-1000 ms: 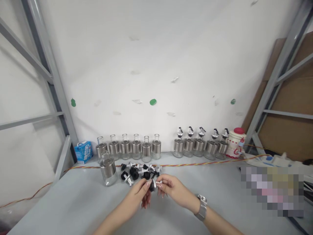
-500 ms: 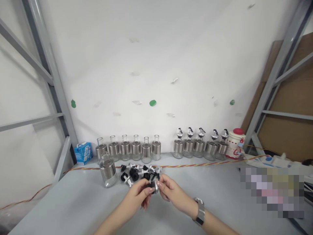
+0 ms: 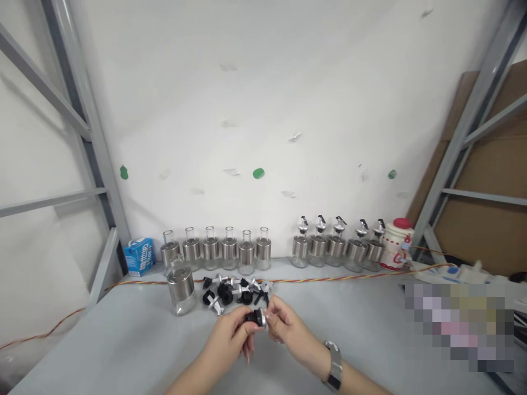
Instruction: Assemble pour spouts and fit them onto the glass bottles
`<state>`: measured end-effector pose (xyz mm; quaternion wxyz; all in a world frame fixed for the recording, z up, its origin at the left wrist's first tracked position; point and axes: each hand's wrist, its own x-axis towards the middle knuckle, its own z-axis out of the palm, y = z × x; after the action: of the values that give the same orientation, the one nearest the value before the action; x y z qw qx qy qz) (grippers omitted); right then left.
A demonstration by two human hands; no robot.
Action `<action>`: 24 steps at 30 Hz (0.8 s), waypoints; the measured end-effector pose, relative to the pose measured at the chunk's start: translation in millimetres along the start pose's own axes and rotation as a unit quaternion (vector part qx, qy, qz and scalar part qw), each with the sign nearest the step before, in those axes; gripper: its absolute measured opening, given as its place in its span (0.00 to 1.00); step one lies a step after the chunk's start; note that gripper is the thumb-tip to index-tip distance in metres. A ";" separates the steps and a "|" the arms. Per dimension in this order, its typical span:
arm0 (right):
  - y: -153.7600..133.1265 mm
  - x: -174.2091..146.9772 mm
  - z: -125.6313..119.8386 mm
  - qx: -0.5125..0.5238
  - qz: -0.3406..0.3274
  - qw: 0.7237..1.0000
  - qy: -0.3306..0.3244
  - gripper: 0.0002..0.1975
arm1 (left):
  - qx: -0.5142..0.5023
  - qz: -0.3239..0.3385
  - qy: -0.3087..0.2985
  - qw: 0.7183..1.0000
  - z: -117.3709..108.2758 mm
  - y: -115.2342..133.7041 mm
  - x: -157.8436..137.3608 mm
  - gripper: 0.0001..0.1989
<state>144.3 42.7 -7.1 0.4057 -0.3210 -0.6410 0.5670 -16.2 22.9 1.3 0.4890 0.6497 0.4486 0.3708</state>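
Observation:
Between my two hands, low over the grey table, is a black and silver pourer stopper (image 3: 257,317) lying on its side. My left hand (image 3: 234,332) pinches its black ribbed end, and my right hand (image 3: 284,322) grips the silver end, most of which its fingers cover. Just behind them lies a loose pile of black and silver pourer stoppers (image 3: 225,294). A glass bottle with a steel sleeve (image 3: 181,286) stands uncapped left of the pile. Several similar open bottles (image 3: 211,249) line the wall at the left, and several bottles topped with pourers (image 3: 318,248) stand at the right.
A blue carton (image 3: 139,257) stands at the back left, and a white and red jar (image 3: 396,244) at the back right. A twisted red-yellow wire (image 3: 321,280) crosses the table behind the pile. Metal frame posts (image 3: 96,159) rise on both sides.
Both hands have shifted slightly down, with more of the stopper's black end showing beyond the left fingers. The bottles and the pile stay in place.

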 end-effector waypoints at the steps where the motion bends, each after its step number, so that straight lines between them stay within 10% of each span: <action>1: -0.3 -0.2 0.7 0.000 -0.002 1.000 0.001 0.17 | -0.005 -0.001 0.001 1.000 0.4 0.0 0.1 0.07; 10: -27.7 -2.8 -5.9 -0.063 -0.030 0.998 -0.002 0.13 | -0.150 -0.003 -0.024 0.988 0.3 19.4 6.1 0.10; 16: -39.2 -7.6 -13.0 -0.261 -0.083 0.961 0.032 0.11 | -0.136 -0.004 -0.016 0.991 -1.4 19.5 4.7 0.09; 24: -34.8 -10.2 -4.2 -0.273 -0.071 0.958 0.044 0.13 | -0.091 0.025 -0.010 0.995 -4.6 19.3 1.5 0.05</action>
<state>154.4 30.5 25.9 0.3694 -0.3978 -0.7741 0.3258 -15.7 23.4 21.1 0.5410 0.6170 0.3919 0.4161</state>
